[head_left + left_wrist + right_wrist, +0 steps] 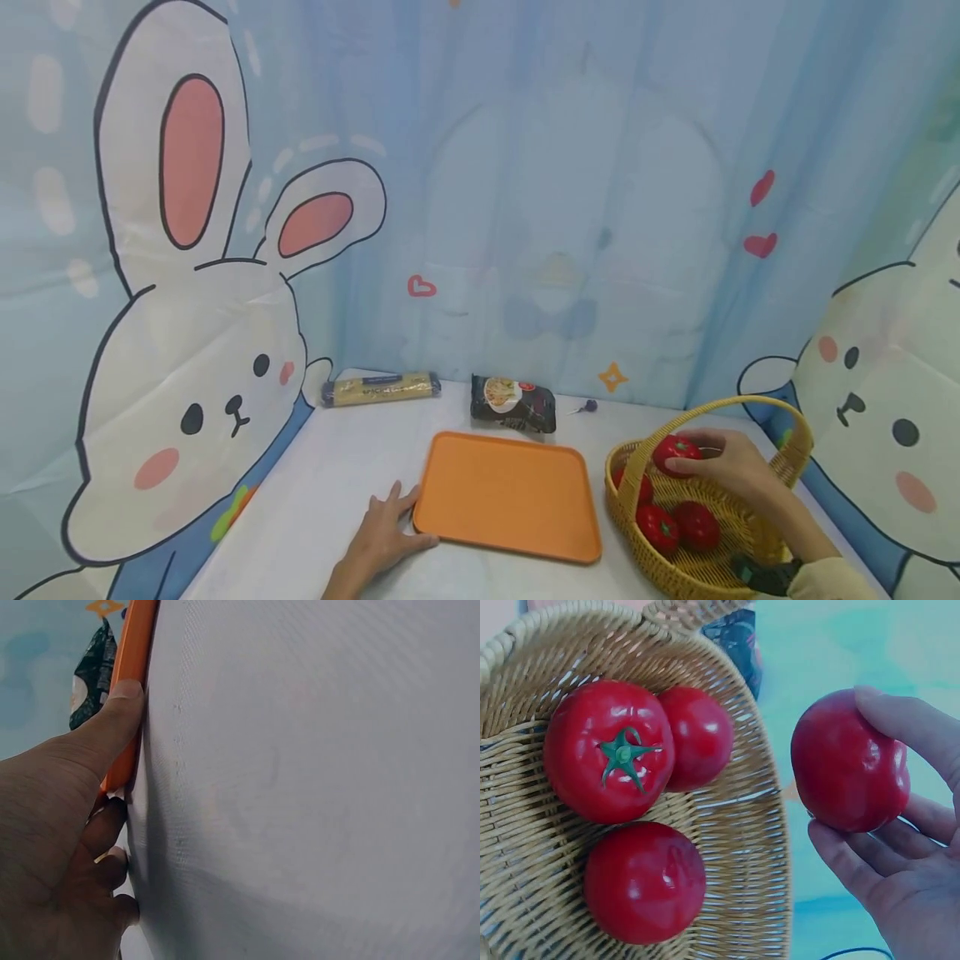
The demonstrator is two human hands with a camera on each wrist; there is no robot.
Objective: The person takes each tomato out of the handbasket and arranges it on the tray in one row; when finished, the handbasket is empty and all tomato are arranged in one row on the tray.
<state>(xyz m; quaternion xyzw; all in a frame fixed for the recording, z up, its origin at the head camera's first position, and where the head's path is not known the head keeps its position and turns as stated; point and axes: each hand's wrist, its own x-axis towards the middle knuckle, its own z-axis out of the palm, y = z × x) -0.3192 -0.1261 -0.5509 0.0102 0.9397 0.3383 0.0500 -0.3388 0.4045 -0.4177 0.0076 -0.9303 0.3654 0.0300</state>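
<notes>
- Pinches a tomato (677, 457) above the basket (742, 851) with the right hand (733, 463).
- Touches the tray (510, 497), left of the basket, with the left hand (381, 531) spread round a corner.

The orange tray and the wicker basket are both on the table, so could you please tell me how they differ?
The orange tray is low and flat, while the wicker basket has tall, woven sides and an arched handle.
The tray is rectangular with rounded corners; the basket is rounded.
The tray is bare, whereas the basket contains three red tomatoes.
Both rest on the white tabletop.
</notes>
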